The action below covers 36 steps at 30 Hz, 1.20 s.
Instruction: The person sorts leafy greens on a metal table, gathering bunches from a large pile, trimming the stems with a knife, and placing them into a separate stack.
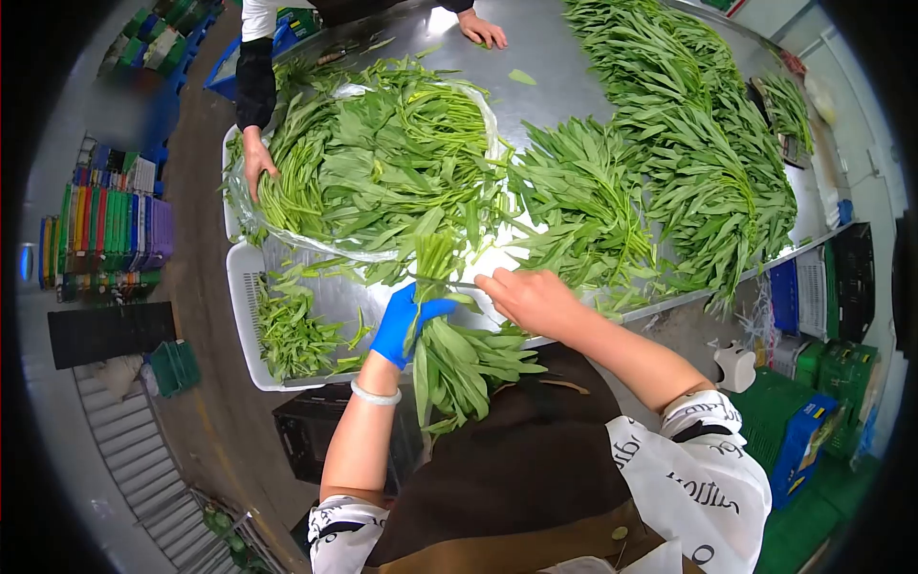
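Note:
My left hand, in a blue glove, is wrapped round a bunch of leafy greens that look like water spinach. The stems point away from me and the leaves hang down toward my apron. My right hand is bare and closed on a knife, its handle hidden in my fingers. The thin knife blade reaches left to the stems just above my gloved fingers. Beyond both hands lies a big heap of the same greens in a clear plastic bag.
More greens lie in a pile and a long stack on the metal table. At left, a white basket holds loose trimmings. Across the table, another person's hand touches the bagged greens; their other hand rests on the metal.

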### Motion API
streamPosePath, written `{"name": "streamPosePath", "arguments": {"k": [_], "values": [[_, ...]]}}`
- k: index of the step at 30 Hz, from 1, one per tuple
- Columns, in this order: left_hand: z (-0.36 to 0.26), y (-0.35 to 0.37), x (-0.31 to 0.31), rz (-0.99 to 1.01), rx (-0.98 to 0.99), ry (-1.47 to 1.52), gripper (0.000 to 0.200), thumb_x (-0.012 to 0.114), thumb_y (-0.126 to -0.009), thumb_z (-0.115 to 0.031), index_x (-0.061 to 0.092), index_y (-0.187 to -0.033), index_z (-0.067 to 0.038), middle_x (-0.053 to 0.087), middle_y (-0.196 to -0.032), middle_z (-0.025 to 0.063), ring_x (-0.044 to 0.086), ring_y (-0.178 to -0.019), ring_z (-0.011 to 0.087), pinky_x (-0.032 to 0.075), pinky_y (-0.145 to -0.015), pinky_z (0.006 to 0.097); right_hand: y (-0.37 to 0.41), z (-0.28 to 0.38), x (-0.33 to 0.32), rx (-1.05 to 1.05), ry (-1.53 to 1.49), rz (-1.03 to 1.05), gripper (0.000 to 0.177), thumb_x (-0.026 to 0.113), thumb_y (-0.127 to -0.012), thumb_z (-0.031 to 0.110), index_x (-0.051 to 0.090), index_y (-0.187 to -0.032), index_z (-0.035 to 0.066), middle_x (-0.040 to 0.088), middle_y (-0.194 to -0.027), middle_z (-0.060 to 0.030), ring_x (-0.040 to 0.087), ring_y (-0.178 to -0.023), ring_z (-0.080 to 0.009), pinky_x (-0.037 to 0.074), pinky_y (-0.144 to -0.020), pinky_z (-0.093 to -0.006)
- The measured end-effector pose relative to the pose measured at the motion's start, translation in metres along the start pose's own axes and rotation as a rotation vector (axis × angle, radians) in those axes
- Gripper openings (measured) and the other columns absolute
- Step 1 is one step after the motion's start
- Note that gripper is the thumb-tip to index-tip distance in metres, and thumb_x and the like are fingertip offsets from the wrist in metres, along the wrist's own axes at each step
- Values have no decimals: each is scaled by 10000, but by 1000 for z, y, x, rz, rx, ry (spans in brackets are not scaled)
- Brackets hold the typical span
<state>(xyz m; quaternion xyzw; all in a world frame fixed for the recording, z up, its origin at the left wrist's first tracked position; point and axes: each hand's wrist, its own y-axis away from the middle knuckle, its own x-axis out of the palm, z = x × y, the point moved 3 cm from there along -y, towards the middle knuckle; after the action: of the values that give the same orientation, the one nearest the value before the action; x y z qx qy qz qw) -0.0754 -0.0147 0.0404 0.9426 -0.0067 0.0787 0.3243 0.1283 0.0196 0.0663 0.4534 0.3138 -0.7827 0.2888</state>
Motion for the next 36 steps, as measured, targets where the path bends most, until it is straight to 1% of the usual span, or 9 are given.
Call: {"name": "streamPosePath", "arguments": {"k": [8,11,16,20,23,25,29,33,36], "values": [[4,9,-10,-74,-25,-15,248,712,-750,-92,665,-980,-12,637,-812,13,572,-698,105,469,-628,267,-4,-4,43,118,-119,14,161,592,-798,114,461,-858,43,554,-701,-124,589,-547,-319,492,-495,-415],[8,1,-68,-289,76,40,228,709,-747,-79,659,-961,-20,621,-783,18,579,-642,125,475,-578,277,59,-41,52,304,-154,188,143,569,-821,116,493,-915,38,608,-750,-169,602,-595,-364,499,-553,-452],[-30,8,-79,-338,325,-2,174,664,-782,-49,620,-948,-24,622,-831,41,602,-743,148,488,-694,272,134,-88,-4,756,-194,-182,205,544,-856,126,559,-1054,74,631,-744,-195,619,-641,-388,484,-557,-446],[-37,-7,-66,-290,431,203,189,653,-777,-13,620,-963,-10,631,-905,58,613,-814,164,493,-763,280,177,-170,-43,1101,-7,-178,252,573,-856,147,547,-1088,54,628,-813,-226,624,-701,-382,496,-633,-448],[-44,-18,-49,-178,434,269,304,687,-758,-1,602,-1049,-21,624,-943,62,618,-848,169,500,-797,295,171,-192,-56,985,455,111,598,708,-795,256,452,-1284,25,581,-1155,-223,583,-1020,-371,463,-866,-460],[-47,-19,-32,-163,405,297,288,682,-763,-7,605,-1040,-16,622,-946,67,617,-854,168,499,-801,295,122,-167,-75,696,391,-127,721,740,-769,298,413,-1342,6,525,-1267,-232,490,-1190,-374,397,-993,-454],[-43,-22,0,-11,435,149,235,662,-775,-19,611,-1004,-3,625,-959,65,612,-875,161,504,-794,289,22,-84,-68,536,-617,-58,842,762,-729,353,365,-1410,57,425,-1423,-148,379,-1335,-276,295,-1106,-398],[-43,-17,22,2,381,306,217,650,-785,-27,603,-996,-11,624,-925,66,614,-857,167,504,-780,292,-3,-25,-9,323,-743,497,1098,808,-667,432,187,-1466,5,332,-1443,-272,346,-1346,-328,282,-1111,-378],[-29,-29,14,-61,352,593,236,637,-791,-28,596,-1023,-23,628,-925,72,619,-862,179,505,-788,307,12,12,31,441,-1343,278,1011,826,-687,294,222,-1437,-14,411,-1391,-218,408,-1292,-276,301,-1088,-344]]}}
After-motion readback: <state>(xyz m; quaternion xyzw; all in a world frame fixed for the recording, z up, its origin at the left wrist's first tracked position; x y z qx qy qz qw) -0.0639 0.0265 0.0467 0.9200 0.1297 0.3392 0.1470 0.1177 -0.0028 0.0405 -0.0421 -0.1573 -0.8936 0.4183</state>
